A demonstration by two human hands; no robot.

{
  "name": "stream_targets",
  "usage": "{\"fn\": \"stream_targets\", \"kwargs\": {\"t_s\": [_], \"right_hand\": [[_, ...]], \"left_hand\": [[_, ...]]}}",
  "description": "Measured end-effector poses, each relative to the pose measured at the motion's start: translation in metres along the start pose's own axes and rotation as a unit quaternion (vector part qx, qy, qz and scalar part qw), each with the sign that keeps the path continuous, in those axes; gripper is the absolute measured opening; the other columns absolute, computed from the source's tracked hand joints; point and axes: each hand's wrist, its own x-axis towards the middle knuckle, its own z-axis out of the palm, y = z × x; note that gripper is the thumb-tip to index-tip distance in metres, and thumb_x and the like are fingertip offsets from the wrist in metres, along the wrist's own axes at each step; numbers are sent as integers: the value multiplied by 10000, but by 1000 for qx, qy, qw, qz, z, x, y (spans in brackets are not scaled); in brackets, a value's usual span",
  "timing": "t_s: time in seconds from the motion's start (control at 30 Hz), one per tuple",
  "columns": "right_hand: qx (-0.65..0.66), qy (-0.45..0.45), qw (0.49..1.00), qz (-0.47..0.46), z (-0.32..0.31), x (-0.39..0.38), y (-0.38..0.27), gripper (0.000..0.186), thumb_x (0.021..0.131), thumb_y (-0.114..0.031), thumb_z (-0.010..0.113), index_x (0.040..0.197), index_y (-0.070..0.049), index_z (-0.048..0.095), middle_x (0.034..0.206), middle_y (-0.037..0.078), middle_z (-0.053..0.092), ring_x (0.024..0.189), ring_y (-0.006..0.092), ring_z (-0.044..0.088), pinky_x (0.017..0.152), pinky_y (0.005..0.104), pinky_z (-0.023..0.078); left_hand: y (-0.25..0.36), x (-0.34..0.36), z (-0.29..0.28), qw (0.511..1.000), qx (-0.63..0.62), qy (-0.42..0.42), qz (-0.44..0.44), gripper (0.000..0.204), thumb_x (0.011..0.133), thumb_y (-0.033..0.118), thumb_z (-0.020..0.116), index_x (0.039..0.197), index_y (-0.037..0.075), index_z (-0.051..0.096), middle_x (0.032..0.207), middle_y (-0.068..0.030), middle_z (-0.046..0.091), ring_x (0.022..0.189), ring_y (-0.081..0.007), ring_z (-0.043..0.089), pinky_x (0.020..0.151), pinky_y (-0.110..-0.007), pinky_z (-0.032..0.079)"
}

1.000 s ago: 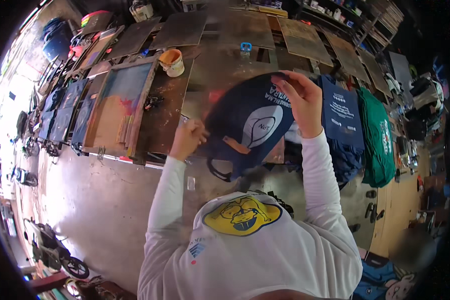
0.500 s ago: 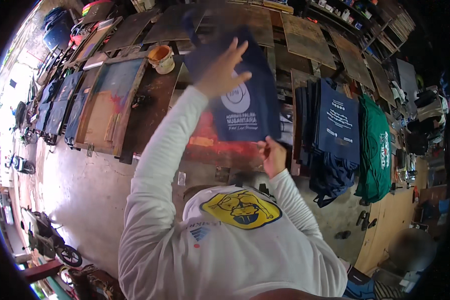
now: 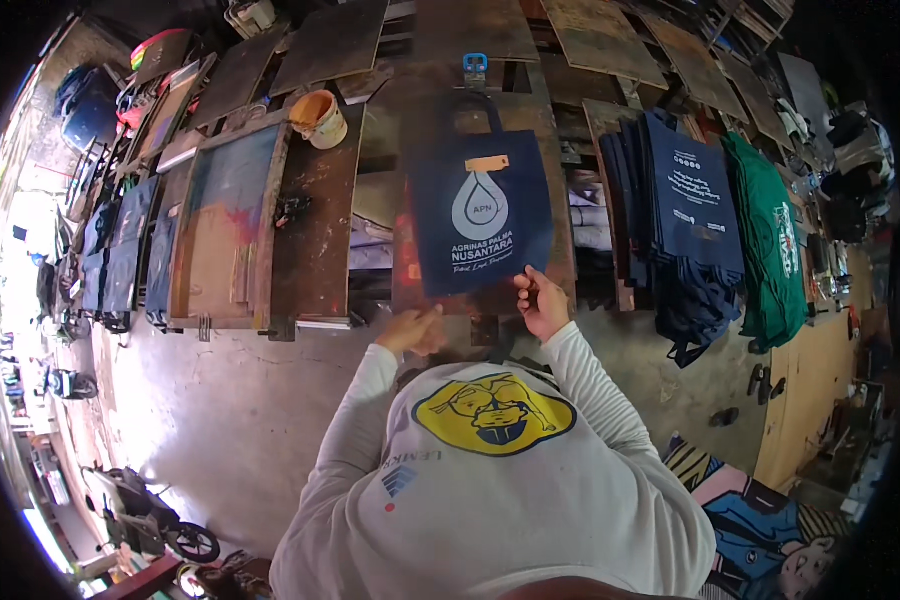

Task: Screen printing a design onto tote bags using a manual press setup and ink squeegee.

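A navy tote bag (image 3: 440,235) with a pale drop-shaped print lies on a dark wooden board (image 3: 560,255) in front of me, its handles toward the far end. Across the top of the print is a small tan strip (image 3: 487,163). My right hand (image 3: 542,302) is closed in a pinch on the bag's near edge, by the right corner. Just off the near left corner is my left hand (image 3: 410,331), smeared by motion, so its grip is unclear. At the board's far end sits a blue clamp-like piece (image 3: 476,66).
To the right hang stacked navy bags (image 3: 692,190) and green bags (image 3: 765,240). An orange-stained bucket (image 3: 320,120) stands to the left, beside a framed screen (image 3: 225,215). More wooden boards (image 3: 605,45) line the far side. A motorcycle (image 3: 150,515) is at lower left.
The tote bag has come down from a raised, tilted position and now lies on the board. My left hand has swung from above the bag down to its near left corner.
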Motion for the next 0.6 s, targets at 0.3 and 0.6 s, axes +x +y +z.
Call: {"fn": "stream_targets", "kwargs": {"t_s": [0.3,0.6], "right_hand": [[2,-18,999,-48,9,-26,34,125,1031,-248,640,935,-175,610,792,-47,661,606,80,535,536,255,387],[-29,103,984,-142,-25,-27,63,120,990,-235,706,1025,-130,660,858,30,738,602,99,603,506,253,436]], "left_hand": [[-10,35,-24,960,-251,62,109,377,1023,378,658,1150,22,661,848,-102,743,616,-146,670,517,-269,525],[-16,41,-52,937,-324,2,129,168,1010,224,693,1033,61,661,920,-94,735,684,-144,672,577,-280,559]]}}
